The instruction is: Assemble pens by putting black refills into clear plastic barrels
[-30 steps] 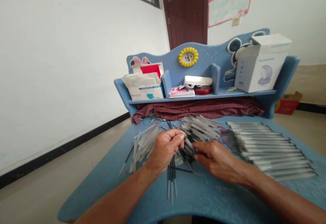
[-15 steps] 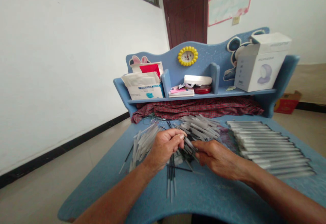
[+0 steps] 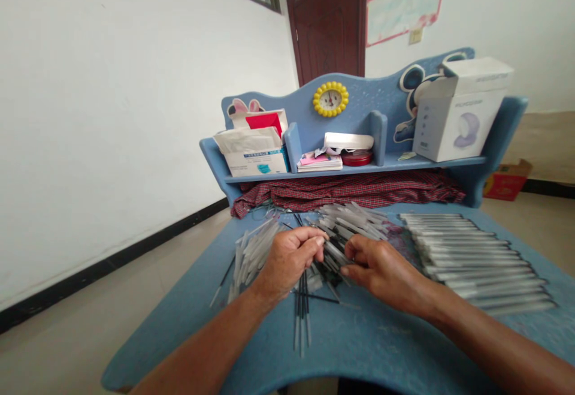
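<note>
In the head view my left hand is closed in a pinch on the upper end of a translucent pen barrel. My right hand has its fingers curled and its thumb below, around the barrel's lower right end. Beneath both hands lie black refills with pale lower ends, fanned toward me. To the left is a heap of translucent barrels; another pile of barrels lies behind my hands. What the inner fingers of the left hand cover is hidden.
Rows of barrels with dark ends lie on the right of the blue table. A checked cloth is bunched under the shelf. The shelf bears a mask box, a white box and a red round case.
My right hand has shifted slightly up and right, and its fingers have curled from a straighter pose at the barrel. My left hand has stayed in place with its pinch.
</note>
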